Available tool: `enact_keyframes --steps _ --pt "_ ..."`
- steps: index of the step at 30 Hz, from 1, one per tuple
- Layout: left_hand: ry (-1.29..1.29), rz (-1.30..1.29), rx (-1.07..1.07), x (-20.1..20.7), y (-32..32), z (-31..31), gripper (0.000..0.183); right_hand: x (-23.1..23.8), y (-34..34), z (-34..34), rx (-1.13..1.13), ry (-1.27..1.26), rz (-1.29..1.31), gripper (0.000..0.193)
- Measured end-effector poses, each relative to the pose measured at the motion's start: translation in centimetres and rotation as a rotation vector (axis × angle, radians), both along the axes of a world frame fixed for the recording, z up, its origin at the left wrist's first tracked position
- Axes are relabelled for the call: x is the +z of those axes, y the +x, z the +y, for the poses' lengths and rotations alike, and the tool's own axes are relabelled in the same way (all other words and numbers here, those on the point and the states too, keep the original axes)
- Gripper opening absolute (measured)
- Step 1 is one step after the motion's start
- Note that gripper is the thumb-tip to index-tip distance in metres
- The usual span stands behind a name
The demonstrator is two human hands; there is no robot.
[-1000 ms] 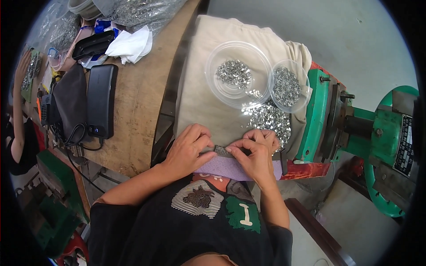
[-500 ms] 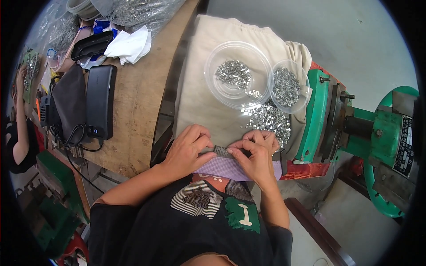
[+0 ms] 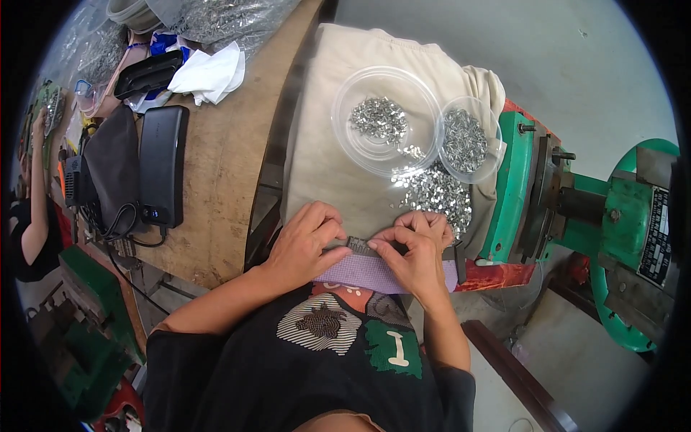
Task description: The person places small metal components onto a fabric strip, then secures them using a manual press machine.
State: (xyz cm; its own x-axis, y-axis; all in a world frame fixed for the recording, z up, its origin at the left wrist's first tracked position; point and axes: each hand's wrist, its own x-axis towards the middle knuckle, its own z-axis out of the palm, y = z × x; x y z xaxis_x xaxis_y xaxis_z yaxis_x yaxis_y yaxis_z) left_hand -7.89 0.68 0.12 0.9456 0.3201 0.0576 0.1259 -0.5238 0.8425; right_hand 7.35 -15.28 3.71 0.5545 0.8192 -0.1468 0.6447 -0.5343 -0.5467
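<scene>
Between my hands lies a small dark grey slotted metal strip [image 3: 358,245], at the near edge of a beige cloth. My left hand [image 3: 308,236] pinches its left end, fingers curled. At the strip's right part, my right hand [image 3: 412,243] has thumb and forefinger pressed together; anything between those tips is too small to make out. Just beyond the right hand spreads a loose pile of small shiny metal pieces [image 3: 435,198]. A wide clear plastic tub [image 3: 345,147] holds more pieces, and a smaller clear tub [image 3: 497,151] beside it is fuller. Purple textured padding [image 3: 360,272] runs below my hands.
The beige cloth [image 3: 338,180] covers the work surface. On the right stands a green machine [image 3: 507,187] with a handwheel [image 3: 612,302]. A wooden table [image 3: 223,165] at left bears a black power bank [image 3: 162,165], tissues [image 3: 209,74] and a black tray [image 3: 147,74]. Another person's arm [image 3: 36,194] shows far left.
My hands stay almost in place at the metal strip. At the far left, the other person's arm and hand have shifted slightly.
</scene>
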Motion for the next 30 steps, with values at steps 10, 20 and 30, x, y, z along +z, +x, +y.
enact_keyframes --steps 10,20,30 --pt "0.004 -0.008 -0.006 -0.02 0.1 0.05 0.026 -0.07 0.17 -0.21 -0.001 0.004 0.002 0.019" --pt "-0.013 0.01 -0.002 -0.38 -0.06 0.06 0.027 0.23 0.71 -0.88 0.002 -0.022 0.071 0.016" --pt "0.0 0.011 0.0 -0.24 -0.01 0.06 0.027 0.86 0.85 -0.39 0.035 -0.027 0.06 0.015"
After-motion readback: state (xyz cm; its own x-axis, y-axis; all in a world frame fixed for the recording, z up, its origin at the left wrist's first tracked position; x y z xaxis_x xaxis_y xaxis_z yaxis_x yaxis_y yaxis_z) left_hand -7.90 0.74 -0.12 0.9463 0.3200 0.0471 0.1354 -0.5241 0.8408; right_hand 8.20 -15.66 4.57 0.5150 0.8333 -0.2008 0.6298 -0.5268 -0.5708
